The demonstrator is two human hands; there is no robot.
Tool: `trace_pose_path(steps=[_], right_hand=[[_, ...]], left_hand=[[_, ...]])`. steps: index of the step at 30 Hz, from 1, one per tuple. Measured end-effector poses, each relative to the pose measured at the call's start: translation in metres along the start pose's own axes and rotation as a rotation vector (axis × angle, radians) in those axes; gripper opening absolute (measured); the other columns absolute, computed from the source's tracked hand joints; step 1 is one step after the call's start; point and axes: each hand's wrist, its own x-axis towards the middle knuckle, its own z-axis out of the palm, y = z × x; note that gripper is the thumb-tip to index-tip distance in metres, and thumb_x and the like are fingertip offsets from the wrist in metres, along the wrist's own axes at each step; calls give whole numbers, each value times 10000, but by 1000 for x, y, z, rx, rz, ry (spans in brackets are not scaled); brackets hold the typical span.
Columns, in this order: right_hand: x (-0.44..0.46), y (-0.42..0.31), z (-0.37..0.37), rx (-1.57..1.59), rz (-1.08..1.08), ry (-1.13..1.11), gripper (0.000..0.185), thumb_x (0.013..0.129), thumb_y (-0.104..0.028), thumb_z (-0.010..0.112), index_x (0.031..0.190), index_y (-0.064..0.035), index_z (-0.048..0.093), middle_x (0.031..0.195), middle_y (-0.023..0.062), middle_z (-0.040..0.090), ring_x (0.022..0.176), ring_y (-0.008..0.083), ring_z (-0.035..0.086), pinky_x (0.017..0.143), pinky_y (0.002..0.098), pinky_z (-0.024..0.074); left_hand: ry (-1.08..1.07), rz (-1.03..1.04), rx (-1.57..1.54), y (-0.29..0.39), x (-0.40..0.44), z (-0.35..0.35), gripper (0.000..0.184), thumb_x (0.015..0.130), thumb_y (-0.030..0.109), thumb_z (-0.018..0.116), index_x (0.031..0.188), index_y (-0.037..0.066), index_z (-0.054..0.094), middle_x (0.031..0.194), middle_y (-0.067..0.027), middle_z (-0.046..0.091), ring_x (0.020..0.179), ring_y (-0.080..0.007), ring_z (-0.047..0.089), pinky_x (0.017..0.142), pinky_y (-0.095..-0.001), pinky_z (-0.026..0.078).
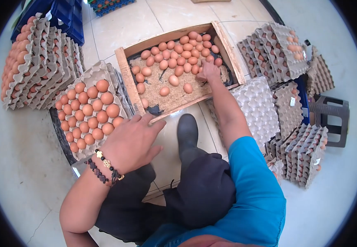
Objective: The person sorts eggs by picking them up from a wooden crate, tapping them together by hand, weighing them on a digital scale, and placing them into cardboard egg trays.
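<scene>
A shallow wooden box (128, 80) holds several brown eggs (172, 63), most of them toward its far side. Inside its right part, my right hand (209, 72) reaches down among the eggs; its fingertips are partly hidden, and whether they grip an egg is unclear. To the left of the box stands a grey egg tray (98, 73) filled with brown eggs (87, 109). My left hand (133, 142) hovers at that tray's near right corner, fingers apart and palm down, holding nothing. Bracelets circle the left wrist.
Stacked egg-filled trays (48, 61) stand at the far left, near a blue crate (67, 18). At right are an empty pale tray (252, 109), more tray stacks (273, 51) and a grey stool (330, 109). A boot (187, 131) stands below the box.
</scene>
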Motion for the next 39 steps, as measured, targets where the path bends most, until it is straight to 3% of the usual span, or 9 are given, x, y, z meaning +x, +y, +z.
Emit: trace_pose_path(steps=[5,8,12,18,19,27,34,38,39], right_hand=[[19,12,-7,451,14,-8,512,732,-317,650,1201,-133,561,977,102,614,922,313,663,730,427,550],[-6,11,-46,1422,185,-445,508,739,-296,612,1216,-129,557,928,56,610,806,249,652,610,378,522],[-57,-7,-97,1871,-180,-790,536,717,-321,579,1205,-101,547,999,131,575,771,244,611,562,334,492],[-145,-57,-162,1757,-720,-1144,623,673,-348,591,1220,-57,527,1020,197,562,770,268,598,511,324,485],[-156,-62,-167,1737,-695,-1198,681,653,-331,598,1264,-48,501,1020,208,567,758,282,619,452,346,486],[-204,-79,-199,1507,-575,-1248,725,681,-257,537,1359,-32,412,1049,218,588,721,305,655,464,406,554],[-243,-84,-242,1582,-493,-1159,368,704,-136,558,1036,-147,401,1104,236,564,886,382,644,633,476,593],[-279,-101,-257,1666,-446,-959,307,795,-239,532,1046,-69,490,980,187,617,741,282,642,559,378,552],[-289,-102,-264,1592,-393,-816,333,845,-303,510,1046,-39,525,864,120,624,687,210,621,527,330,518]], left_hand=[[40,18,-13,-4,7,8,487,859,272,672,1284,71,547,1119,-149,601,996,-333,627,850,-441,509],[16,2,-7,-6,14,10,447,873,310,654,1239,66,570,1058,-147,621,985,-335,643,827,-440,531],[98,27,-65,-7,29,7,472,871,284,641,1278,59,558,1085,-186,626,960,-350,643,833,-450,521],[723,49,-306,-9,54,10,557,834,258,688,1334,77,525,1234,-184,585,1035,-352,631,900,-422,517],[757,87,-300,-6,53,2,555,806,210,724,1315,76,546,1257,-168,567,1083,-327,615,938,-412,502],[658,360,-246,-6,38,-22,491,749,171,807,1201,54,655,1232,-136,610,1010,-269,651,899,-341,532],[510,369,-978,-16,29,-20,418,851,166,758,1238,53,649,1169,-76,649,1095,-170,619,963,-301,494],[489,389,-1292,-21,13,-33,468,915,156,694,1308,-46,542,1277,-110,591,1175,-190,586,1011,-306,479],[506,407,-1398,-22,12,-33,484,926,165,680,1325,-54,516,1286,-126,585,1189,-200,580,1035,-313,471]])
